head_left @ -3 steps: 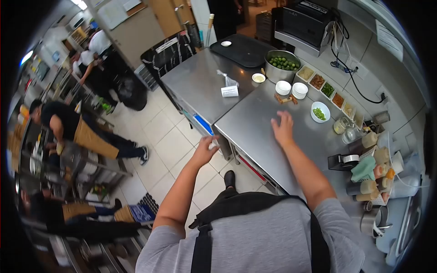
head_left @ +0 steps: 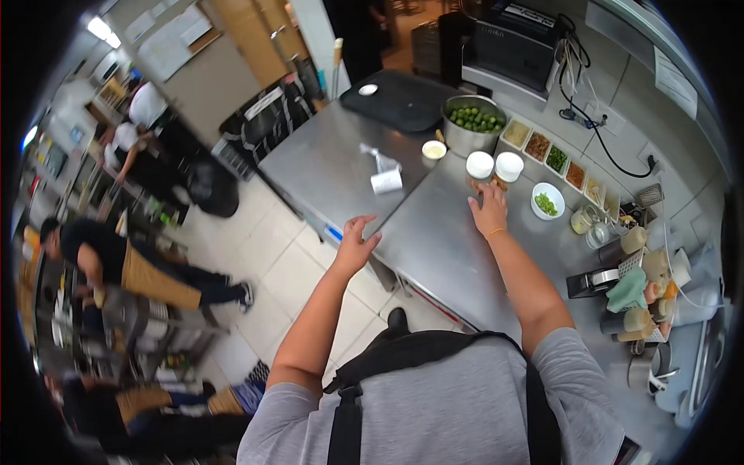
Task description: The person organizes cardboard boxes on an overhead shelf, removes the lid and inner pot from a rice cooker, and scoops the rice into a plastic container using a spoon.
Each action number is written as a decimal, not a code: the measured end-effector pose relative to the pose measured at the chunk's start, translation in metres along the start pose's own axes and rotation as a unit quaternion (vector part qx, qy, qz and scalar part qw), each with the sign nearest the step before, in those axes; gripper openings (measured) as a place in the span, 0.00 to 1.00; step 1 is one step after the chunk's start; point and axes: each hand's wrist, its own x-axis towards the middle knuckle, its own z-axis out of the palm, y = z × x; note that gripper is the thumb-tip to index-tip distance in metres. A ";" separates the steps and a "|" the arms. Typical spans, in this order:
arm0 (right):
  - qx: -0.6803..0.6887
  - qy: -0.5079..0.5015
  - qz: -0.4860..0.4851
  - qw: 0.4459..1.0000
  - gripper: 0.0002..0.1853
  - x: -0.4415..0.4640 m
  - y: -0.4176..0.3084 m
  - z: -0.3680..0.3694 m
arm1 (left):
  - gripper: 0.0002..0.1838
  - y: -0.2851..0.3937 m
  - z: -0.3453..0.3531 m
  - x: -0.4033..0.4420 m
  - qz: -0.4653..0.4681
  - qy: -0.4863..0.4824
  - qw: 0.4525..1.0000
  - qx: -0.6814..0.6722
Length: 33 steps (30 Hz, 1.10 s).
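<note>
My right hand [head_left: 488, 211] reaches over the steel table, its fingers spread and nothing in them. Its fingertips are at some small brown pieces [head_left: 502, 184], partly hidden by the hand; whether they touch I cannot tell. Just behind stand two stacks of small white dishes, a left stack [head_left: 480, 164] and a right stack [head_left: 509, 167]. A white bowl with chopped green vegetable [head_left: 546, 203] sits to the right. Over the table's near-left edge hovers my left hand [head_left: 356, 246], open and empty with bent fingers. Beyond it lies a white roll or packet [head_left: 386, 182] with clear plastic.
A pot of green fruits [head_left: 474, 124] stands at the back beside a black tray [head_left: 395, 105]. Several topping containers [head_left: 556, 157] line the wall. Bottles [head_left: 655, 263] and a tape dispenser [head_left: 593, 283] stand on the right. Co-workers [head_left: 155, 263] are at the left.
My right hand has moved forward to the brown pieces by the stacked dishes. My left hand has risen slightly toward the table edge. The whole view has shifted a little.
</note>
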 end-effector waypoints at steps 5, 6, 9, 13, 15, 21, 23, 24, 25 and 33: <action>-0.127 0.038 0.043 0.990 0.21 0.040 -0.004 0.026 | 0.41 -0.049 0.014 0.177 -0.037 0.078 0.995 -0.046; -0.104 0.036 0.055 0.992 0.21 0.041 -0.003 0.028 | 0.42 -0.055 0.021 0.201 -0.057 0.081 0.993 -0.060; -0.077 0.035 0.079 0.993 0.23 0.019 -0.004 0.033 | 0.32 -0.083 0.034 0.248 0.024 -0.031 0.999 0.029; -0.161 0.083 0.053 0.982 0.24 -0.017 -0.035 0.011 | 0.21 -0.069 0.034 0.266 0.047 -0.114 0.992 0.034; -0.159 0.059 0.021 0.985 0.25 -0.009 -0.046 0.005 | 0.18 -0.060 0.034 0.268 0.083 -0.112 0.990 0.028; -0.133 -0.085 -0.010 0.987 0.25 0.058 -0.060 0.027 | 0.18 -0.008 0.055 0.249 0.140 -0.227 0.963 -0.045; -0.149 -0.061 -0.005 0.987 0.25 0.074 -0.052 0.037 | 0.17 0.002 0.075 0.235 0.191 -0.254 0.946 -0.062; -0.155 -0.051 0.002 0.987 0.25 0.078 -0.048 0.041 | 0.16 0.001 0.087 0.227 0.230 -0.255 0.936 -0.076; -0.162 -0.041 0.008 0.986 0.25 0.080 -0.043 0.041 | 0.14 0.009 0.092 0.221 0.206 -0.294 0.932 -0.045; -0.115 -0.035 0.068 0.990 0.26 0.069 -0.009 0.001 | 0.15 0.015 0.124 0.243 0.152 -0.419 0.872 -0.201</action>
